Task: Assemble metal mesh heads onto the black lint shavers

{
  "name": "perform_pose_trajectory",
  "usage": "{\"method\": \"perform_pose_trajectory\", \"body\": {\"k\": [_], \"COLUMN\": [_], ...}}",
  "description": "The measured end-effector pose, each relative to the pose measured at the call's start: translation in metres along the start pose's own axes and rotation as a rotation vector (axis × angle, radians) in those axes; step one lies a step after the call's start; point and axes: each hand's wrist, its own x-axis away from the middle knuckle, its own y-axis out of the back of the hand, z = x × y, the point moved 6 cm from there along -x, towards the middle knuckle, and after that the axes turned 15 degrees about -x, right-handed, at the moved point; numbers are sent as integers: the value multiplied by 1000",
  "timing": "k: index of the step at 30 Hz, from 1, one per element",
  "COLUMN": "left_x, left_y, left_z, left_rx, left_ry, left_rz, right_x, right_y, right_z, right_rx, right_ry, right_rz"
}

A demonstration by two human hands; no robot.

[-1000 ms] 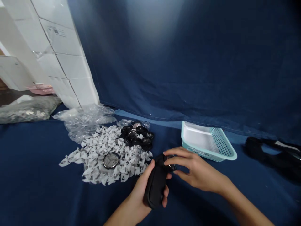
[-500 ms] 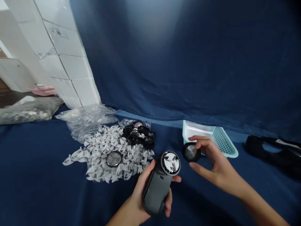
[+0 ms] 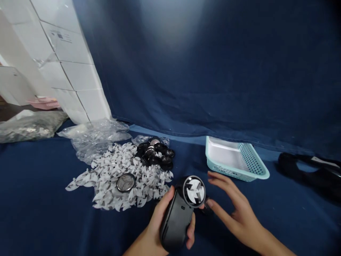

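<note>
My left hand is wrapped round a black hand-held device, held upright above the blue cloth. Its round head faces me and shows a white three-armed blade. My right hand hovers just right of that head with its fingers stretched out and apart. A small dark round piece sits by its thumb, partly hidden; whether the thumb touches it I cannot tell. To the left lies a heap of white blade pieces with a round mesh cap on it, and a cluster of black caps behind.
A teal plastic basket stands at the right against the hanging blue cloth. Dark objects lie at the far right. Crumpled clear plastic, a grey bag, a pink basket and stacked white boxes are at the left.
My right hand took the round cap off the device's head, carried it right, then came back low beside the head with fingers spread. The white blade now shows.
</note>
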Motion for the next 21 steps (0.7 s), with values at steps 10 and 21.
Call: {"method": "perform_pose_trajectory", "body": {"k": [10,21], "left_x": [0,-2], "left_y": [8,15], "left_z": [-3,3], "left_rx": [17,-17], "left_ry": [-42,10], "left_rz": [-87,-232], "right_x": [-18,-18], "right_y": [-2,-13], "right_z": [51,64], "right_rx": [267,389], "right_ry": [239,337], "right_rz": [103,122]}}
